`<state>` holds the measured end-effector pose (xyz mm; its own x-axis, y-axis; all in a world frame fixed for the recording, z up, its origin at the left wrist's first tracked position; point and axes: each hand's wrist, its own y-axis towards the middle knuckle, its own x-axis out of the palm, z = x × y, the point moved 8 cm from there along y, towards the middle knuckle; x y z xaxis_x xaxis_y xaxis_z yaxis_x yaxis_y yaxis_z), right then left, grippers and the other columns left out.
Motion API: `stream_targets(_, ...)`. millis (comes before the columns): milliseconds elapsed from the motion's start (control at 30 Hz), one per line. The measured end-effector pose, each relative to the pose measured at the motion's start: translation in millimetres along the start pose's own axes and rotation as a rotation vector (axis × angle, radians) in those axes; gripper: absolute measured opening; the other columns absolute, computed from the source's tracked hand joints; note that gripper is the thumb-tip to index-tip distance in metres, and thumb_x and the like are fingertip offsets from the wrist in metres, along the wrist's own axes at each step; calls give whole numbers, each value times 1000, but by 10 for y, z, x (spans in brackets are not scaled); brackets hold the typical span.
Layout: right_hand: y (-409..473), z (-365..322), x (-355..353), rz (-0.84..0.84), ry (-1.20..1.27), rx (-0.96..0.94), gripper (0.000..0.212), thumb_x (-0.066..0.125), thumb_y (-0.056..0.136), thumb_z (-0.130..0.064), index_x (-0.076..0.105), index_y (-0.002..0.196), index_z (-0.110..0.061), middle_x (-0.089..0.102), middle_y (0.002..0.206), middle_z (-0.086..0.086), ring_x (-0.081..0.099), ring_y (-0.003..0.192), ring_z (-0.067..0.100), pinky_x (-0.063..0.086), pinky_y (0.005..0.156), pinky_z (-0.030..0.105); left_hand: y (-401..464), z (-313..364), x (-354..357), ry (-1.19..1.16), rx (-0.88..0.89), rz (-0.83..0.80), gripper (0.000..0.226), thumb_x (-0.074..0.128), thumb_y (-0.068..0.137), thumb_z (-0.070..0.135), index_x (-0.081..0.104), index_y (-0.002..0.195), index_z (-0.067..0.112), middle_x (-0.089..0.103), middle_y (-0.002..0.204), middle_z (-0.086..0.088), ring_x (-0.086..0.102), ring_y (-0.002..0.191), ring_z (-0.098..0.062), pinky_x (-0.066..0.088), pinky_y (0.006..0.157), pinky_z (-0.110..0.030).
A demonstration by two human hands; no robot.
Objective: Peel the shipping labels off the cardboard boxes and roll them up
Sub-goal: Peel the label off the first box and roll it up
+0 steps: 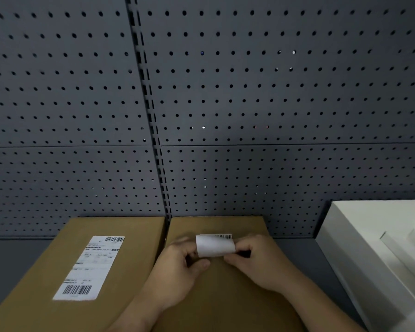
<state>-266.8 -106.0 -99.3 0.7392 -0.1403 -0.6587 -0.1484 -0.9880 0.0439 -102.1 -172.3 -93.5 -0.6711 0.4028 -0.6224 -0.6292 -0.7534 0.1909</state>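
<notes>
Two brown cardboard boxes lie side by side against the pegboard. The left box (pixel 120 264) carries a white shipping label (pixel 89 268) stuck flat, with barcodes at both ends. Over the right box (pixel 225 295), both hands hold a rolled white label (pixel 215 245); a barcode strip shows along its top edge. My left hand (pixel 180 267) pinches the roll's left end with curled fingers and thumb. My right hand (pixel 256 262) grips its right end. The far end of the roll sits close to the box top; whether it is still stuck there is hidden.
A dark grey pegboard wall (pixel 225 104) rises right behind the boxes. A white open box or tray (pixel 359 236) stands at the right, with white inserts inside. Grey shelf surface (pixel 12 255) shows left of the boxes and between the right box and the white tray.
</notes>
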Motion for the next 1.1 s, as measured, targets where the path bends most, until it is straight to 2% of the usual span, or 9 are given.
stream_targets(200,31,24,-6,-49,-10,33,31,71,77,-49,79,97,-27,75,105,-7,69,97,8,58,89,34,43,-35,30,-39,-33,-7,31,68,92,14,73,111,38,67,98,11,62,85,-6,53,80,-19)
stream_targets(267,71,-6,18,-49,-42,8,24,73,80,-36,80,95,-19,72,110,-8,66,101,7,56,91,31,44,-43,24,-57,-38,-2,30,68,92,14,73,111,37,67,99,11,62,85,-6,53,81,-19)
stream_targets(367,117,19,36,34,-87,-39,26,66,85,-27,74,79,-2,72,98,5,65,93,14,56,84,42,41,-54,14,-39,-45,1,28,68,92,16,73,108,39,64,93,8,59,78,-9,51,74,-19)
stream_targets(533,104,70,31,46,-62,-40,19,67,90,-34,80,86,-20,75,103,-8,62,99,2,55,89,34,80,-100,0,-60,-110,-111,28,79,83,22,73,104,40,66,88,12,61,74,-4,56,76,-23)
stream_targets(633,79,27,17,44,-41,-43,16,68,91,-33,81,92,-24,75,100,-12,62,94,0,55,88,31,164,-82,-12,-25,-133,-187,40,84,78,21,73,112,37,71,90,24,63,84,15,51,79,-9)
stream_targets(700,72,11,-10,58,-29,-33,14,69,92,-33,81,97,-28,74,99,-14,61,93,-1,54,86,25,242,-97,-16,-26,-136,-189,39,85,77,22,74,112,34,74,103,23,65,98,12,54,95,-20)
stream_targets(800,55,13,-17,62,-16,-24,15,69,92,-35,80,101,-29,73,99,-13,59,95,-3,52,84,20,260,-137,6,-63,-129,-131,26,81,82,21,77,105,33,76,103,22,68,99,7,56,96,-30)
stream_targets(1000,99,47,-17,-7,-18,0,20,75,83,-35,78,102,-30,73,100,-14,64,93,-3,55,85,24,232,-186,26,-30,-48,-20,22,76,86,24,75,104,37,67,103,24,66,97,2,57,91,-33)
stream_targets(1100,159,65,-20,-20,-76,-2,10,73,85,-34,73,79,-27,70,85,-3,63,78,7,55,77,34,225,-190,24,-9,-44,-6,21,74,88,28,73,106,38,65,104,26,65,98,3,57,91,-32)
